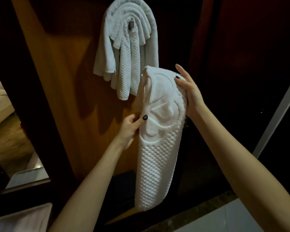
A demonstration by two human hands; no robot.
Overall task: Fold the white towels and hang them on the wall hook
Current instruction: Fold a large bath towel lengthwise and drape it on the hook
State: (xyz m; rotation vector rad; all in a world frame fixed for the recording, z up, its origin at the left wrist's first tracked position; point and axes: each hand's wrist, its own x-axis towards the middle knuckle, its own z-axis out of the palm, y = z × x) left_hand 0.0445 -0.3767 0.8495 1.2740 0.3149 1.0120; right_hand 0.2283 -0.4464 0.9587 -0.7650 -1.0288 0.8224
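Observation:
A folded white waffle-textured towel (159,148) with a raised emblem hangs lengthwise between my hands, below and to the right of the wall hook (131,24). My left hand (132,128) pinches its left edge at mid-height, thumb on the front. My right hand (189,91) grips its upper right side, thumb on the front and fingers behind. Several white towels (126,52) hang draped over the hook on the wooden wall panel; the hook's metal tip shows among the folds.
The wooden panel (60,81) fills the middle. A dark doorframe stands at the left, with a lit room beyond it. A dark wall is at the right, and a pale strip (278,114) runs diagonally there. White fabric (20,220) lies at the bottom left.

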